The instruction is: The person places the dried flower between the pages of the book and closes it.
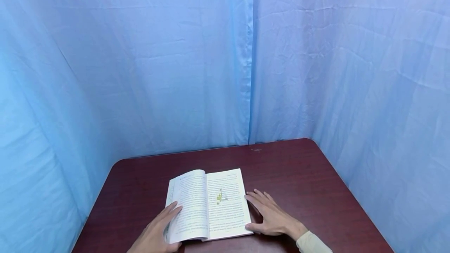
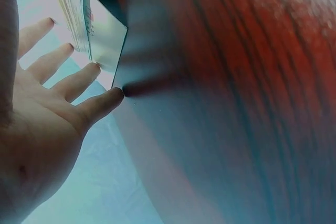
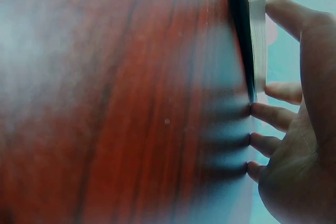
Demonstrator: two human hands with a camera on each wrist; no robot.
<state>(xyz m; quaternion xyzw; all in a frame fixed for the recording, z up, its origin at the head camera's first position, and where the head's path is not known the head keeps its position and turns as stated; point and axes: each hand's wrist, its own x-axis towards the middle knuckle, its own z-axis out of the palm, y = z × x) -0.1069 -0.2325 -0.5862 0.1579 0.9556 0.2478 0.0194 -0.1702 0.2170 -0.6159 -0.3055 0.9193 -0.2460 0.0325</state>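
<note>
An open book [image 1: 225,202] lies on the dark red table, with printed text on both pages and a small yellow-green picture on the right one. Its left-hand pages [image 1: 191,202] bow upward. My left hand [image 1: 154,231] lies at the book's left edge, fingers extended, fingertips against the page edges; the left wrist view shows those fingers spread beside the page block [image 2: 73,19]. At the right edge, my right hand [image 1: 272,216] has its thumb at the lower page margin and its other fingers spread. In the right wrist view some fingertips touch the table beside the book [image 3: 257,40].
The table [image 1: 299,167] has rounded far corners. Blue curtains [image 1: 158,69] hang close behind it and along both sides. A light sleeve [image 1: 311,243] covers the right forearm.
</note>
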